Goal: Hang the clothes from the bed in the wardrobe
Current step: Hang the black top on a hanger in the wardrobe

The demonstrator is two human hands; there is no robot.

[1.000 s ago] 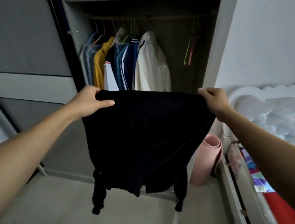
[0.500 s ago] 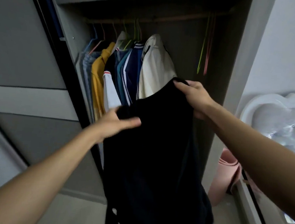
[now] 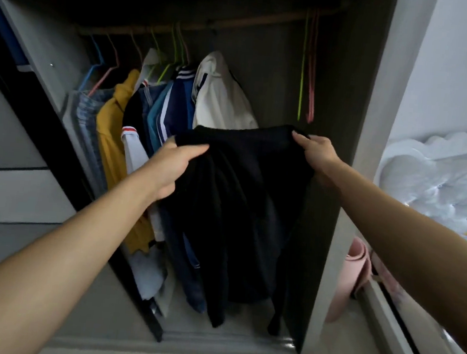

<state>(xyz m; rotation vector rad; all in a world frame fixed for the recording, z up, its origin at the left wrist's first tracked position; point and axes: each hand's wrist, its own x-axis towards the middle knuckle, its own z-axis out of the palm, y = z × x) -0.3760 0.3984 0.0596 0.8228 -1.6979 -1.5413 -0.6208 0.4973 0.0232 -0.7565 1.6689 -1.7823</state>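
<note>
No brand, label or writing can be read anywhere. At the far left, the wardrobe's point(image 3: 371, 109) dark sliding-door edge runs diagonally down to the floor. Inside, a wooden rail point(image 3: 211, 26) crosses the top. On its left half hang roughly seven garments packed tightly together, among them a yellow top point(image 3: 112, 126), a navy striped top point(image 3: 176, 107) and a cream jacket point(image 3: 219, 99); the exact count is hard to tell where they overlap. The left hand point(image 3: 171, 165) pinches the left upper edge of one black garment point(image 3: 241, 205), thumb on top. The garment hangs in front of the wardrobe opening, its sleeves dangling just above the bottom track. The right hand point(image 3: 317, 154) grips the garment's right upper corner, fingers closed over the cloth. Above it, two empty hangers point(image 3: 308, 70), one green and one pink, dangle from the rail's right end, with open space between them and the cream jacket. Right of the wardrobe's side panel stand a rolled pink mat point(image 3: 352, 277) and a white tufted headboard point(image 3: 435, 180).
</note>
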